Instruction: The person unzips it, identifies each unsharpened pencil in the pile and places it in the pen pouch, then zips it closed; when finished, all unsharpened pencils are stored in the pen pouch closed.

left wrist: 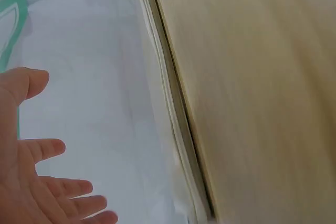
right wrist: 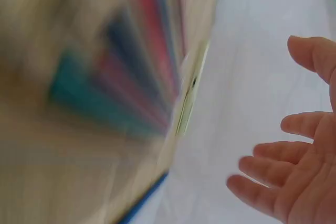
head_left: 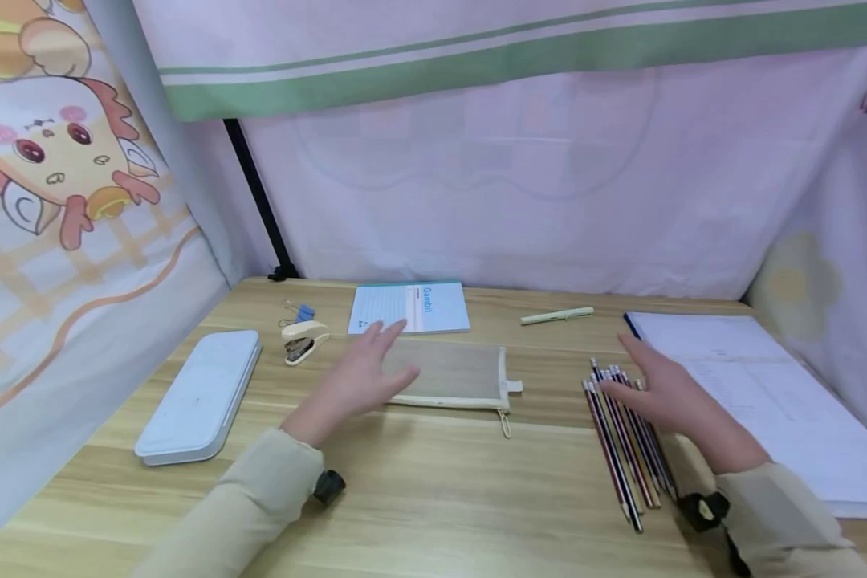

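In the head view, my left hand is spread above the left end of a flat mesh zip pouch, which lies mid-table with its zipper pull toward me. The left wrist view shows the same hand with fingers apart and nothing in it. On the right, my other hand hovers over a bundle of pencils, partly covering them. Its thumb and fingers are extended and hold nothing, as the right wrist view shows of that hand. The pencils look blurred there.
A white case lies at the left, near a stapler and a blue binder clip. Toward the back are a Gambit notepad and a pale green pen. White papers lie at the right edge.
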Tool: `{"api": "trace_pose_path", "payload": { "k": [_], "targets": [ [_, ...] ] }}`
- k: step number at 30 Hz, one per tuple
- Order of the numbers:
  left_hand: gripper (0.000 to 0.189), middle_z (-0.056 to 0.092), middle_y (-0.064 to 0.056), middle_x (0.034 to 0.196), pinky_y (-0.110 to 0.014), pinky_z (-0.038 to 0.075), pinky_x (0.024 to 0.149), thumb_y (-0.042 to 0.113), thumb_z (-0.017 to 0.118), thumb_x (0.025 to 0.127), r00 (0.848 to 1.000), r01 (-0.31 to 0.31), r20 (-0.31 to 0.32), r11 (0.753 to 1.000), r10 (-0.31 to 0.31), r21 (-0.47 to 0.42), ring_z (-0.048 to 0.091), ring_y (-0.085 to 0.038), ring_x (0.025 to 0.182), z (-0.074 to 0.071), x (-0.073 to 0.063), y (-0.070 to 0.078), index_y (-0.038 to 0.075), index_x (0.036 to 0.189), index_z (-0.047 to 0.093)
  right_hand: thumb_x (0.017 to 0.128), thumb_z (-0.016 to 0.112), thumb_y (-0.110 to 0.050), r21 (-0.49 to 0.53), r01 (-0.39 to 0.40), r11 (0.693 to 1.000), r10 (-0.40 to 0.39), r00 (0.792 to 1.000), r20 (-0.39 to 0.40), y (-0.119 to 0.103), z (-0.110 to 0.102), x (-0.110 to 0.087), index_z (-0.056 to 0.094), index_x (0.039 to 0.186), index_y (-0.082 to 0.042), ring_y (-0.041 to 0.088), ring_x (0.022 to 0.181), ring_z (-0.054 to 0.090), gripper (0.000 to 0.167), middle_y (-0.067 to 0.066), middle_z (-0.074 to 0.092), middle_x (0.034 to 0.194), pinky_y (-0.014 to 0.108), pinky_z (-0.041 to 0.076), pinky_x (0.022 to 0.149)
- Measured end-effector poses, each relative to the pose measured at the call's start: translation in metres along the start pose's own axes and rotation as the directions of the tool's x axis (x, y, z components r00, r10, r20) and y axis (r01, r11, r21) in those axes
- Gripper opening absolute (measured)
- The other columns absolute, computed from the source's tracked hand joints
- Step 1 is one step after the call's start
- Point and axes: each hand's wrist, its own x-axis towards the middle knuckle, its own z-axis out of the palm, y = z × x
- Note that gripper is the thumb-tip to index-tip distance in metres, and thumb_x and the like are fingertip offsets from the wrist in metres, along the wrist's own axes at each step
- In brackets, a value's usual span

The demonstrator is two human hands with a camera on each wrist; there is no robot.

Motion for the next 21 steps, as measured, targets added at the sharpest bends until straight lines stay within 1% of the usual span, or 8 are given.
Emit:
{"api": "trace_pose_path", "payload": {
  "k": [2, 4, 7, 9, 13, 14, 17, 21],
  "targets": [
    [0.076, 0.023, -0.015, 0.151, -0.058, 0.027, 0.104, 0.052, 0.056, 0.084, 1.0, -0.023, 0.009, 0.997, 0.024, -0.07, 0.024, -0.036, 0.136, 0.008, 0.004, 0.01, 0.023, 0.147, 0.025, 0.09, 0.054, -0.044, 0.064, 0.019, 0.998, -0.019, 1.0, 0.002, -0.01, 0.005, 0.003, 0.013, 0.146, 0.003, 0.05, 0.126, 0.031, 0.084, 0.033, 0.024, 0.143, 0.062, 0.032, 0.096],
    [0.076, 0.028, -0.01, 0.149, -0.054, 0.027, 0.106, 0.048, 0.061, 0.083, 0.999, -0.045, 0.011, 0.99, 0.047, -0.133, 0.027, -0.031, 0.136, 0.016, 0.008, 0.018, 0.024, 0.146, 0.027, 0.091, 0.053, -0.042, 0.148, 0.015, 0.989, -0.018, 1.0, 0.022, -0.02, 0.012, 0.007, 0.013, 0.147, 0.0, 0.049, 0.124, 0.036, 0.08, 0.032, 0.027, 0.143, 0.06, 0.036, 0.094],
    [0.076, 0.034, -0.005, 0.147, -0.049, 0.03, 0.106, 0.043, 0.066, 0.08, 0.997, -0.075, 0.018, 0.976, 0.08, -0.204, 0.031, -0.027, 0.134, 0.028, 0.012, 0.029, 0.024, 0.145, 0.031, 0.092, 0.053, -0.04, 0.276, -0.015, 0.961, -0.002, 0.998, 0.064, -0.031, 0.023, 0.013, 0.013, 0.148, -0.004, 0.047, 0.123, 0.039, 0.077, 0.031, 0.028, 0.143, 0.057, 0.04, 0.093],
    [0.077, 0.035, -0.006, 0.145, -0.048, 0.035, 0.102, 0.042, 0.068, 0.078, 0.995, -0.08, 0.046, 0.971, 0.093, -0.227, 0.038, -0.027, 0.129, 0.036, 0.014, 0.035, 0.025, 0.144, 0.031, 0.091, 0.054, -0.041, 0.334, -0.047, 0.941, 0.018, 0.996, 0.092, -0.035, 0.03, 0.017, 0.015, 0.148, -0.005, 0.046, 0.124, 0.039, 0.077, 0.03, 0.031, 0.142, 0.055, 0.04, 0.095],
    [0.079, 0.041, -0.014, 0.138, -0.045, 0.046, 0.091, 0.04, 0.07, 0.078, 0.985, -0.082, 0.122, 0.95, 0.124, -0.302, 0.051, -0.03, 0.115, 0.047, 0.017, 0.048, 0.023, 0.144, 0.031, 0.089, 0.055, -0.045, 0.415, -0.108, 0.904, 0.056, 0.989, 0.137, -0.043, 0.04, 0.026, 0.017, 0.147, -0.007, 0.044, 0.124, 0.039, 0.079, 0.028, 0.036, 0.139, 0.053, 0.04, 0.096],
    [0.078, 0.043, -0.016, 0.135, -0.043, 0.047, 0.088, 0.039, 0.07, 0.078, 0.982, -0.079, 0.14, 0.941, 0.131, -0.329, 0.053, -0.029, 0.111, 0.049, 0.018, 0.05, 0.023, 0.144, 0.032, 0.089, 0.056, -0.043, 0.441, -0.116, 0.89, 0.059, 0.988, 0.141, -0.044, 0.043, 0.028, 0.018, 0.147, -0.006, 0.043, 0.124, 0.041, 0.079, 0.028, 0.037, 0.138, 0.052, 0.041, 0.096],
    [0.076, 0.049, -0.017, 0.126, -0.04, 0.048, 0.085, 0.035, 0.072, 0.078, 0.972, -0.071, 0.179, 0.913, 0.155, -0.402, 0.056, -0.028, 0.105, 0.056, 0.023, 0.055, 0.019, 0.142, 0.034, 0.09, 0.058, -0.036, 0.547, -0.163, 0.821, 0.084, 0.982, 0.167, -0.05, 0.051, 0.034, 0.019, 0.146, -0.004, 0.039, 0.117, 0.048, 0.076, 0.028, 0.039, 0.135, 0.046, 0.046, 0.093],
    [0.073, 0.053, -0.015, 0.119, -0.037, 0.049, 0.083, 0.032, 0.073, 0.077, 0.962, -0.061, 0.212, 0.893, 0.172, -0.447, 0.057, -0.023, 0.099, 0.067, 0.027, 0.058, 0.015, 0.139, 0.039, 0.092, 0.057, -0.022, 0.666, -0.222, 0.712, 0.123, 0.973, 0.194, -0.058, 0.062, 0.039, 0.021, 0.144, 0.0, 0.03, 0.105, 0.056, 0.067, 0.027, 0.043, 0.129, 0.038, 0.05, 0.087]
  ]
}}
